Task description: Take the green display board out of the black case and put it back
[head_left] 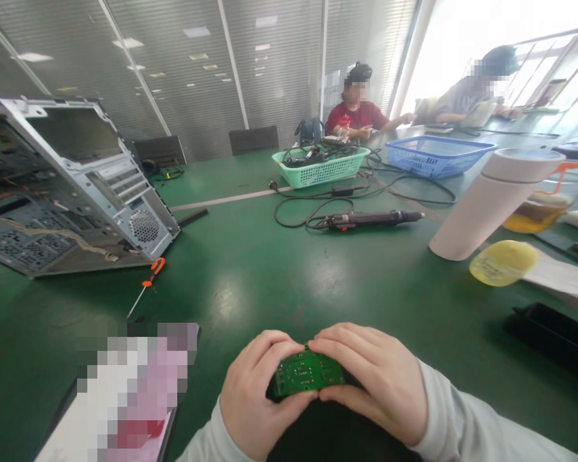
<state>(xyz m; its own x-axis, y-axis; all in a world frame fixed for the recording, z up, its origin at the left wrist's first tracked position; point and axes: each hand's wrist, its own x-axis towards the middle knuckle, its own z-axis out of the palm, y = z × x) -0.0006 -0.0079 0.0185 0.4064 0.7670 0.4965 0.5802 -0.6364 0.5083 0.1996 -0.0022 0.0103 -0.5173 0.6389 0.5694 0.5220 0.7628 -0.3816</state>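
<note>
Watching the left hand (255, 391) and the right hand (373, 385) from my remote station, I am logging them together, clamped on a small green circuit board (308, 372). The board is sitting low in the view, directly ahead of the body and between both palms. Its long axis is running crosswise, rising slightly toward the right. Neither side is clearly nearer: the left hand is curling around the board's left end, while the right hand is covering its upper right edge. Fingertips are nearly meeting along the top edge. I cannot tell whether the board is touching anything beneath it, as a dark shape (332, 436) is filling the space below.

Noting the surroundings: a green counter (250, 289) is stretching ahead, with a screwdriver (149, 276) lying near an opened PC case (77, 186). An electric screwdriver (370, 220) is resting beyond, in front of a green basket (320, 168) and a blue basket (436, 157). A white tumbler (491, 205) is standing to the right. A person in a red shirt (359, 117) is sitting at the far end, and another person (462, 99) is working by the window.
</note>
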